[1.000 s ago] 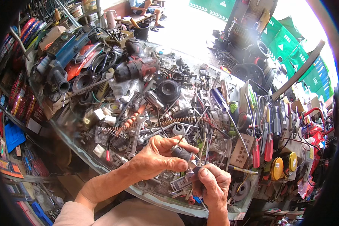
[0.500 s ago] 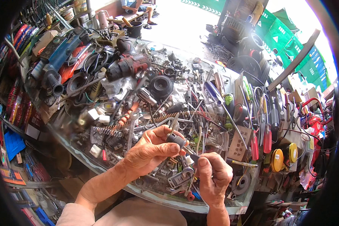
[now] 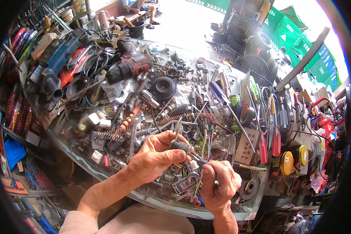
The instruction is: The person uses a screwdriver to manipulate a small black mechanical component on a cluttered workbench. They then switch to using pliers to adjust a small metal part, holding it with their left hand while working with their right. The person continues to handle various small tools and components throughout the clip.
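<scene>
A: Where is the dark ribbed cylinder point(image 3: 181, 146) sitting?
B: Above the cluttered table point(image 3: 163, 203) — the left hand point(image 3: 154, 156) is pinching it between thumb and fingers. The right hand point(image 3: 220, 181) is gripping a thin dark-handled tool point(image 3: 202, 162) just beside it.
A: How is it handling?
B: Probably light and stiff; the ribbed sides are likely offering the best hold.
A: Orientation?
B: Its long axis is apparently slanting — lower end facing the right hand.
</scene>
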Available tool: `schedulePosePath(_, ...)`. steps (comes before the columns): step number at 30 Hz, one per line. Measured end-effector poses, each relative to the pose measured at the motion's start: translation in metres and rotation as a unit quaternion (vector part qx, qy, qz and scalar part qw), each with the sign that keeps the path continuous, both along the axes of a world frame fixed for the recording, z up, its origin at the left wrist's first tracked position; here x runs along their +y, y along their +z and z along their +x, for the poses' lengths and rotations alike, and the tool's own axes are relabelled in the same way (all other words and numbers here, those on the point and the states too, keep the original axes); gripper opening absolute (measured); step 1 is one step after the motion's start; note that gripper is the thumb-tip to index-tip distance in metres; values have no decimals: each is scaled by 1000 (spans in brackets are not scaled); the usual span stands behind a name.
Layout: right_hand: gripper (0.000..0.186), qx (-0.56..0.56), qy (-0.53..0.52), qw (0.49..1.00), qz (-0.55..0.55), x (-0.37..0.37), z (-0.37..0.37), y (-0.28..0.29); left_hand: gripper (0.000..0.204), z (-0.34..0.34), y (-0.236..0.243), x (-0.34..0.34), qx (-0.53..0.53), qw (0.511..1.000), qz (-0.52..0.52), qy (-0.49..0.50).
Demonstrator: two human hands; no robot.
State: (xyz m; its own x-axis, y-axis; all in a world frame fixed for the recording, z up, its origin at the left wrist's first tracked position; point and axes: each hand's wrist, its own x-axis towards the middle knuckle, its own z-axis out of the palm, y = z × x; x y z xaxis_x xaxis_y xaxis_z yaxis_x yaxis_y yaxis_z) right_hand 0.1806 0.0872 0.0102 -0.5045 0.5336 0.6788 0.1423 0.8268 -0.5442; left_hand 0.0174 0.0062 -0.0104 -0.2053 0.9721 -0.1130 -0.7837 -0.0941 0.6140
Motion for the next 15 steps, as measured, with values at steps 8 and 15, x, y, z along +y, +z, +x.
schedulePosePath(8, 35, -15, 25, 948, -318, -5, 9, 3, 34, -1, 2, 0, 47, 999, 15, -6)
schedulePosePath(15, 17, -30, 29, 976, -216, -3, 8, 2, 33, 0, 3, 0, 51, 999, 5, 2)
